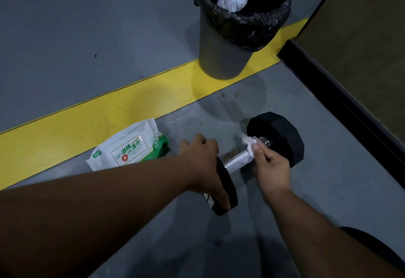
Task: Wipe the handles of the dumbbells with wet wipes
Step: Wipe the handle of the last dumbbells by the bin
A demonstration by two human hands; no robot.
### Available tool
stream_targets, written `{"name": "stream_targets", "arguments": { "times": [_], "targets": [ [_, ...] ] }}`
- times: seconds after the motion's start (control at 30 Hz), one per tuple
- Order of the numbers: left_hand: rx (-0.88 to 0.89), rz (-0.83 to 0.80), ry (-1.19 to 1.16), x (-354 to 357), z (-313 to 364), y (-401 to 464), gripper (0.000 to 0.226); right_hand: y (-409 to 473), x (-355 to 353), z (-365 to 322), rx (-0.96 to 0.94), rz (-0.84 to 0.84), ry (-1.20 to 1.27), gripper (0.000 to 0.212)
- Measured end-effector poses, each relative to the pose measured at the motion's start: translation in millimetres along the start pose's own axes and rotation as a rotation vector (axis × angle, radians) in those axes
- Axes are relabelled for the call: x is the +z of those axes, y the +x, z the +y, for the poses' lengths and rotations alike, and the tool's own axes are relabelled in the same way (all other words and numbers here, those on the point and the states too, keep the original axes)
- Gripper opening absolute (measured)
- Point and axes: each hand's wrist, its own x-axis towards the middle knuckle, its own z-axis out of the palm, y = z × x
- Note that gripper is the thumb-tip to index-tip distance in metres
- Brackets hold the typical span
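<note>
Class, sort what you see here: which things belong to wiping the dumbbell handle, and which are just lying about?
Part of the job:
dumbbell
its metal handle
wet wipe pinched by the right hand
left hand steadying the near weight
wipes pack

Just there:
lined bin with crumpled white wipes inside
yellow floor stripe

Light: dim, flat, indoor.
Shadows: soft patch on the floor (230, 106) near the bin (225, 56).
Blur: left hand (206, 163) smeared by motion.
Edges: wide-angle bending.
</note>
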Motion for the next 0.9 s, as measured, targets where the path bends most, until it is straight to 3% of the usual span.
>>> {"name": "stream_targets", "arguments": {
  "times": [0.1, 0.2, 0.27, 0.3, 0.37, 0.47, 0.63, 0.7, 0.77, 0.83, 0.9],
  "targets": [
    [-0.019, -0.031, -0.043, 5, 1, 0, 0.133, -17, 15, 9, 0.068, 0.034, 0.155, 0.020],
    [0.098, 0.043, 0.062, 16, 11, -6, 0.111, -50, 22, 15, 0.041, -0.230, 0.045, 0.022],
    [0.104, 0.052, 0.061, 16, 10, -4, 0.109, -45, 14, 8, 0.021, -0.328, -0.022, 0.022],
    [0.081, 0.047, 0.030, 16, 7, -2, 0.113, -34, 8, 4, -0.015, -0.320, -0.051, 0.021],
    [0.044, 0.029, -0.017, 15, 4, 0, 0.120, -10, -3, 0, -0.038, -0.143, -0.058, 0.020],
    [0.039, 0.019, 0.000, 16, 5, -2, 0.121, -7, 4, 7, 0.061, 0.070, 0.116, 0.026],
    [0.058, 0.054, 0.005, 17, 4, 1, 0.112, -48, 21, 15, 0.031, -0.325, 0.057, 0.025],
    [0.045, 0.052, -0.013, 17, 3, 1, 0.114, -33, 9, 9, -0.050, -0.370, -0.081, 0.021],
    [0.039, 0.032, -0.034, 17, 3, 0, 0.116, -11, -6, 9, -0.071, -0.188, -0.150, 0.019],
    [0.042, 0.026, -0.036, 17, 3, -1, 0.115, -3, -9, 14, -0.030, 0.024, -0.062, 0.021],
    [0.054, 0.033, -0.021, 17, 4, -2, 0.112, -16, 4, 20, 0.023, 0.040, 0.094, 0.025]
  ]
}}
